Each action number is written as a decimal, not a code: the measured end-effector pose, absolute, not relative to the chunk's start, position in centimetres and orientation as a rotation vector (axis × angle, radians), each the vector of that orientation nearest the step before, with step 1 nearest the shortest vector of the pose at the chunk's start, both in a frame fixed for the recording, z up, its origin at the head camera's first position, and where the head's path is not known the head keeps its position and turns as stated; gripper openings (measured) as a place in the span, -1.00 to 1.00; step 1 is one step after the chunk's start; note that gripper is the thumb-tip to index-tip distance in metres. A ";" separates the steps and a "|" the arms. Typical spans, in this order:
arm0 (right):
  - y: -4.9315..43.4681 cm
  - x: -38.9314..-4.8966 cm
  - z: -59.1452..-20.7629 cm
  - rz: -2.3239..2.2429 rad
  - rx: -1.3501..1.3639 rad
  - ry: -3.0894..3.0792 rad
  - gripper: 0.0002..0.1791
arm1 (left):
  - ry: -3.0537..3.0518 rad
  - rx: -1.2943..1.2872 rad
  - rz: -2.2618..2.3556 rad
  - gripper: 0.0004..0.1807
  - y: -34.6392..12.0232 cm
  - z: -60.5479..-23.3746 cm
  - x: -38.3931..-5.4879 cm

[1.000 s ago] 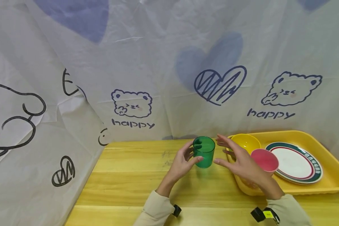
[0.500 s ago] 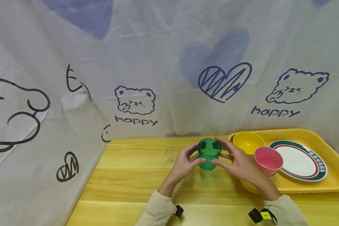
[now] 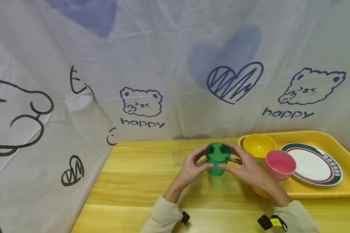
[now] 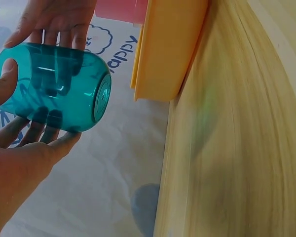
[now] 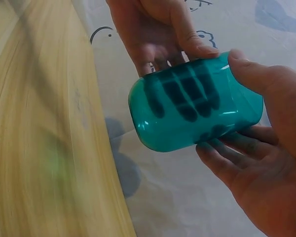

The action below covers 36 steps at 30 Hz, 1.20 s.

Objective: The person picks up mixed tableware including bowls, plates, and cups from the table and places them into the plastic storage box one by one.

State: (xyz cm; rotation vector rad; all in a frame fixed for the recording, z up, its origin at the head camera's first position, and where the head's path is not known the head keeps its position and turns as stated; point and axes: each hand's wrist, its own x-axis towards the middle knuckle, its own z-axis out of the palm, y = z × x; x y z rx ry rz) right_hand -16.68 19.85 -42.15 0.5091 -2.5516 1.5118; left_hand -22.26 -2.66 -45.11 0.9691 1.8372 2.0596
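A see-through green cup (image 3: 217, 158) is held between both hands, raised off the wooden table, its mouth upward in the head view. My left hand (image 3: 192, 166) grips its left side, thumb in front and fingers behind. From the other side my right hand (image 3: 245, 166) grips it the same way, the two thumbs close together on the near wall. In the left wrist view the bottom of the cup (image 4: 59, 86) shows, apart from the tabletop. Fingers of both hands appear dark through the wall of the cup (image 5: 187, 98) in the right wrist view.
A yellow tray (image 3: 348, 178) stands at the right on the wooden table (image 3: 128, 191). In it are a yellow bowl (image 3: 259, 145) over something green, a pink cup (image 3: 280, 164) and white plates (image 3: 312, 165) with a green rim. A printed cloth (image 3: 169, 64) hangs behind.
The right hand has come in from the right and taken hold of the green cup, which the left hand was holding. Over the last half second the hands have hardly moved.
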 end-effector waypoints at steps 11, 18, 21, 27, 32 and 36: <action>19.8 -16.3 -42.0 1.495 0.503 -2.567 -0.17 | 1.818 0.972 2.023 -0.37 -2.8 -45.0 -22.0; 20.3 -16.0 -41.4 1.413 0.488 -2.592 -0.19 | 1.863 0.980 1.993 -0.32 -2.9 -45.0 -22.0; 20.9 -15.7 -40.6 1.400 0.465 -2.603 -0.18 | 1.917 1.018 1.975 -0.37 -3.6 -45.3 -22.2; 23.1 -15.0 -39.0 1.262 0.408 -2.591 -0.13 | 2.186 1.027 1.913 -0.49 -6.6 -45.8 -23.0; 25.2 -14.4 -38.0 1.110 0.348 -2.608 -0.11 | 2.425 0.956 1.823 -0.52 -9.6 -45.7 -23.4; 26.7 -14.1 -37.5 1.097 0.314 -2.599 -0.08 | 2.560 0.946 1.696 -0.50 -11.4 -45.3 -23.5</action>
